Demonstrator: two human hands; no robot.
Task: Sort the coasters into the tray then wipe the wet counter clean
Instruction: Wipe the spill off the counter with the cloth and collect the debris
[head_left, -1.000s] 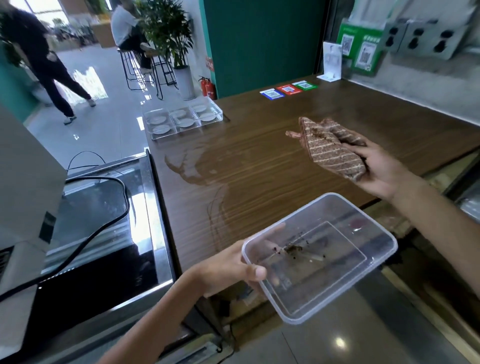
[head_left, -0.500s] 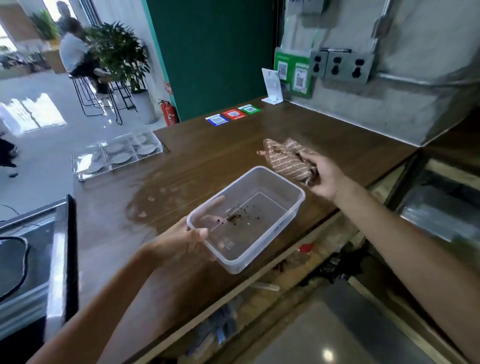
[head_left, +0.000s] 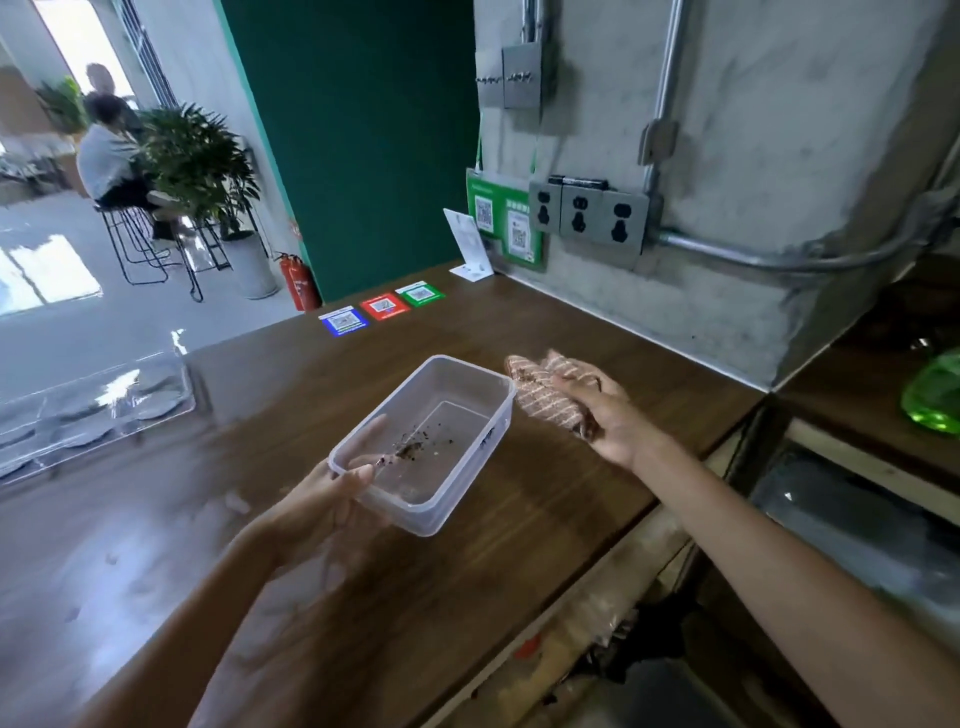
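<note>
The brown surface (head_left: 597, 332) lay bare from its middle toward the wall at 1 o'clock, its near edge running toward 5 o'clock. The left hand (head_left: 317, 506) gripped one clear container (head_left: 423, 441) by its near rim, thumb over the lip, while the right hand (head_left: 605, 415) had its fingers curled around one striped cloth (head_left: 540, 395) just beside the container's far corner. One clear tray (head_left: 93, 410) of coasters, too blurred to count, sat at 9 o'clock by the surface's left edge.

Café service counter (head_left: 571, 322): payment QR stickers (head_left: 383, 306), bar stools (head_left: 140, 244), potted plant (head_left: 202, 161).
</note>
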